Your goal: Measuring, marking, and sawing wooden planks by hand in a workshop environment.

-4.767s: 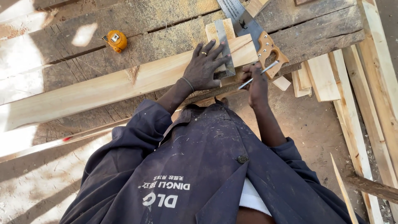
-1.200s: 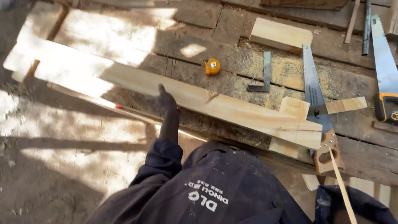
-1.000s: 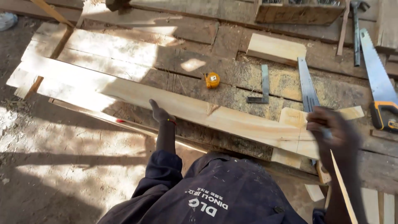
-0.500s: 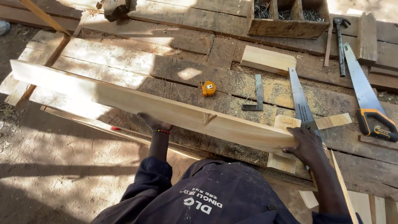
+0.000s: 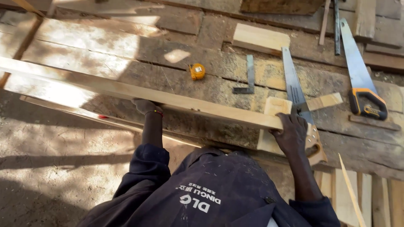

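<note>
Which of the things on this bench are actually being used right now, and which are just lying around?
In hand:
- long pale wooden plank, gripped by left hand and right hand
- pale wooden block under the right hand

Lying about:
- yellow round tape measure
- grey metal try square
- wooden-handled handsaw
- black-and-yellow-handled handsaw
- short pale board offcut

The long pale wooden plank (image 5: 176, 101) is showing a smooth, freshly planed, matt face, while the grey weathered workbench boards (image 5: 105, 46) beneath are looking rough, cracked and dusty. The handsaw with the bare wooden handle (image 5: 294, 88) is presenting a dull grey metal blade; the second handsaw with the black and orange plastic grip (image 5: 364, 98) is gleaming slightly. The small yellow tape measure (image 5: 197, 71) is looking like glossy plastic. The dark navy work overall (image 5: 210, 189) is appearing as matt, dust-speckled cloth.
</note>
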